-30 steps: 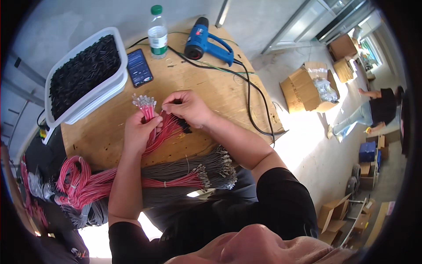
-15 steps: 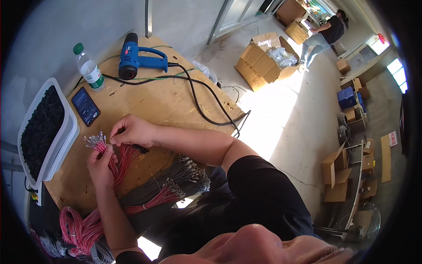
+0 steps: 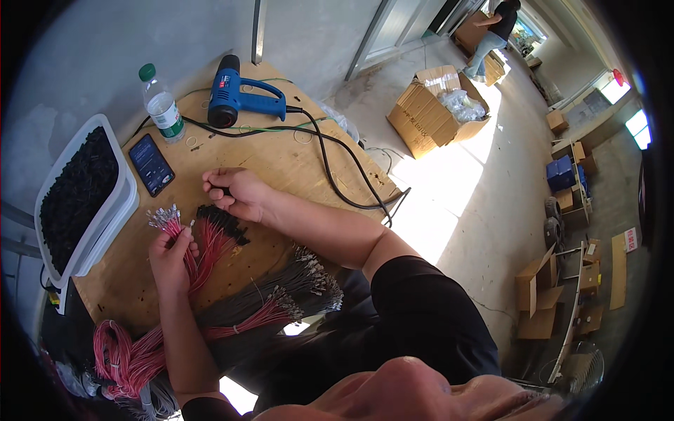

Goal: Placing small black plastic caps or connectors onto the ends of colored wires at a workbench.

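My left hand [image 3: 170, 258] grips a bunch of red wires [image 3: 200, 249], whose metal terminals [image 3: 161, 216] fan out above my fingers. Just right of it, my right hand [image 3: 235, 193] is closed over small black sleeves [image 3: 223, 218] at the ends of other red wires lying on the wooden table [image 3: 281, 161]. The hands are a short way apart. More bundles of grey and red wires [image 3: 274, 302] lie at the table's near edge.
A white bin of black pieces [image 3: 74, 196] stands at the left. A phone [image 3: 152, 164], a water bottle [image 3: 161, 104] and a blue heat gun [image 3: 235, 98] with its black cord [image 3: 337, 158] lie behind. Cardboard boxes [image 3: 435, 109] and a distant person [image 3: 491, 35] occupy the floor.
The view has swung, so the table sits further right and lower. My right hand has drawn a little away from my left hand and the terminals.
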The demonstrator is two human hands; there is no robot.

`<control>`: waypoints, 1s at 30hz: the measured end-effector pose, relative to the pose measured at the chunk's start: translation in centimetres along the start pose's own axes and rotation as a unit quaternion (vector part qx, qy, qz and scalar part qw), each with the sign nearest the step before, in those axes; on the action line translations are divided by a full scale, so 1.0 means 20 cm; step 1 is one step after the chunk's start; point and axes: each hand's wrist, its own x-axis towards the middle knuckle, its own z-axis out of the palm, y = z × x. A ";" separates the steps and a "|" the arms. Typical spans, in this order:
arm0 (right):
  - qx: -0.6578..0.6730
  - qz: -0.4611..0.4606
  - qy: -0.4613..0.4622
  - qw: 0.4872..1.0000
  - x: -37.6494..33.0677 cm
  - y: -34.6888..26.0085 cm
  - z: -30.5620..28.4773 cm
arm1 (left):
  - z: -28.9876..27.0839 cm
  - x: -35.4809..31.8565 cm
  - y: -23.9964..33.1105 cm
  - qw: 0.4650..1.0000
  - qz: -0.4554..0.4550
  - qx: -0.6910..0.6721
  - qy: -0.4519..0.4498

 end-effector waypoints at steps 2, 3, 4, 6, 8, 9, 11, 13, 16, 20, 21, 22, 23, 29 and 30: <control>0.005 0.007 -0.023 1.000 0.01 -0.01 -0.02 | 0.01 0.00 0.01 1.000 0.001 0.001 0.000; -0.009 0.008 -0.027 1.000 0.00 -0.02 -0.01 | 0.00 0.00 0.01 1.000 0.000 0.005 -0.001; -0.023 0.008 -0.032 0.999 -0.01 -0.02 0.01 | 0.00 0.00 0.00 1.000 0.001 0.003 0.005; -0.044 0.016 -0.011 0.999 -0.04 -0.02 0.07 | -0.02 0.00 0.00 1.000 -0.002 0.009 -0.008; -0.067 0.021 0.010 0.998 -0.07 -0.02 0.14 | -0.02 0.00 -0.01 1.000 -0.003 0.003 -0.005; -0.073 0.014 0.033 0.997 -0.09 -0.02 0.16 | -0.02 0.01 0.00 1.000 -0.005 -0.001 -0.009; -0.081 0.010 0.055 0.995 -0.08 -0.01 0.16 | -0.01 0.00 0.00 1.000 -0.007 -0.006 -0.005; -0.106 -0.003 -0.005 0.994 -0.06 -0.01 0.12 | 0.00 0.00 0.00 1.000 -0.008 -0.011 -0.003; -0.114 -0.005 -0.048 0.992 -0.07 -0.03 0.08 | 0.00 0.02 -0.01 1.000 -0.003 -0.013 -0.013; -0.089 0.023 -0.083 0.992 -0.06 -0.01 0.11 | -0.04 -0.02 0.01 1.000 -0.007 -0.007 -0.011; -0.079 0.029 -0.084 0.993 -0.05 0.01 0.12 | -0.06 -0.03 0.01 1.000 -0.010 -0.004 -0.012; -0.068 0.036 -0.085 0.993 -0.05 0.01 0.12 | -0.06 -0.03 0.00 1.000 -0.010 -0.005 -0.009; -0.045 0.042 -0.085 0.994 -0.04 0.01 0.12 | -0.06 -0.03 0.01 1.000 -0.014 -0.006 -0.011; 0.046 0.042 -0.089 0.994 -0.07 -0.07 0.05 | 0.01 0.01 0.02 0.999 -0.016 -0.021 -0.047; 0.034 0.037 -0.072 0.996 -0.07 -0.08 0.06 | 0.01 0.03 0.00 0.998 -0.019 -0.030 -0.049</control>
